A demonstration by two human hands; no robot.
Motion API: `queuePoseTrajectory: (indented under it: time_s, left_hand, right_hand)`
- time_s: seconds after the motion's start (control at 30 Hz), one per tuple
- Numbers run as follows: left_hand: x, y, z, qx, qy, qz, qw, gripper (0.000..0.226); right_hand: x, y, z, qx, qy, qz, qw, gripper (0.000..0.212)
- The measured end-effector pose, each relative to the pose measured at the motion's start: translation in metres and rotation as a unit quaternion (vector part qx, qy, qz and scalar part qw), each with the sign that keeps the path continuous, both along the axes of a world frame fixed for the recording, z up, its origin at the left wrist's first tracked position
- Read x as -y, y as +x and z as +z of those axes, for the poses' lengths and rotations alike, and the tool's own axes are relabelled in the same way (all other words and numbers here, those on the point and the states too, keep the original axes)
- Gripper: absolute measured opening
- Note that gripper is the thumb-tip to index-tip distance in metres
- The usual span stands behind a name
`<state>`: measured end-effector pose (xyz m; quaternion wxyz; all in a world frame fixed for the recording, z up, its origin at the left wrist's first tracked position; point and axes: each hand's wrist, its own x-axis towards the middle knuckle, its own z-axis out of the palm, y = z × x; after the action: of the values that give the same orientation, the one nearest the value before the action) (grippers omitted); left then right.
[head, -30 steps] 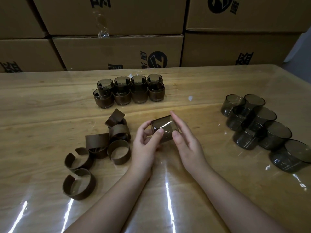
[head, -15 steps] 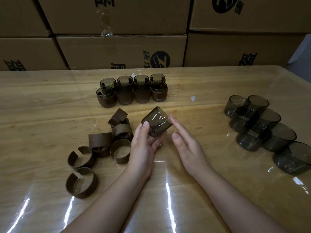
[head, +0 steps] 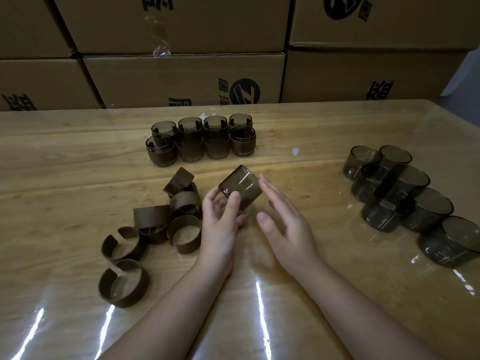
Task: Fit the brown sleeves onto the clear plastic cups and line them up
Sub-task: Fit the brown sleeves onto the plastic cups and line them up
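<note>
My left hand grips a bare smoky clear cup, tilted on its side above the table centre. My right hand hovers just right of the cup with straight fingers, its fingertips beside the cup's rim. Several loose brown sleeves lie in a pile left of my left hand, some standing on edge. Behind them, several sleeved cups stand upright in two short rows. Several bare cups are clustered at the right.
The wooden table carries a glossy clear cover with glare streaks near me. Stacked cardboard boxes wall off the far edge. A small white scrap lies behind the hands.
The cup passed from both hands into my left hand alone and tipped leftward. My right hand let go and opened beside it.
</note>
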<state>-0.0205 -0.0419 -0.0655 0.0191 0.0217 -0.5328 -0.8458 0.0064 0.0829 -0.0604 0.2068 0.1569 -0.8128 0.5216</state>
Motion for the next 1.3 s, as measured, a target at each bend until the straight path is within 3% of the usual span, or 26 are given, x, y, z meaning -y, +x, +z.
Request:
queuePoseTrajectory:
  time_s: [0.23,0.4,0.53,0.63,0.7,0.77,0.9,1.03,1.17,1.3]
  left_hand:
    - [-0.004,0.004,-0.002,-0.075,-0.089,-0.039,0.992,0.033]
    - [-0.006,0.011,0.003,-0.11,-0.148,-0.043,0.982,0.038]
    - [-0.004,0.01,0.004,-0.105,-0.161,-0.024,0.981,0.04]
    - [-0.004,0.01,0.0,-0.093,-0.192,-0.019,0.977,0.049]
    - [-0.005,0.01,-0.001,-0.089,-0.228,-0.016,0.969,0.053]
    - [-0.005,0.009,-0.002,-0.085,-0.235,-0.018,0.968,0.044]
    - [-0.006,0.012,0.0,-0.107,-0.256,-0.026,0.96,0.043]
    - [-0.009,0.018,0.005,-0.165,-0.291,-0.022,0.942,0.047]
    - [-0.009,0.019,0.007,-0.147,-0.28,-0.021,0.948,0.041]
    - [-0.008,0.016,0.005,-0.136,-0.266,-0.028,0.954,0.047]
  right_hand:
    - [-0.003,-0.005,-0.004,-0.004,-0.032,-0.024,0.999,0.049]
    - [-0.005,-0.009,-0.002,0.089,-0.118,0.002,0.989,0.048]
    - [-0.004,-0.012,-0.008,0.142,-0.144,0.023,0.979,0.063]
    - [-0.003,-0.012,-0.009,0.171,-0.175,0.006,0.97,0.062]
    - [-0.003,-0.013,-0.01,0.174,-0.161,-0.009,0.971,0.055]
    - [-0.001,-0.013,-0.013,0.167,-0.136,-0.022,0.976,0.049]
    - [-0.004,-0.018,-0.016,0.161,-0.127,-0.053,0.977,0.053]
    - [-0.004,-0.021,-0.015,0.16,-0.19,-0.066,0.966,0.051]
    - [-0.006,-0.019,-0.011,0.153,-0.265,-0.058,0.95,0.048]
    - [-0.006,-0.014,-0.009,0.128,-0.24,-0.015,0.962,0.048]
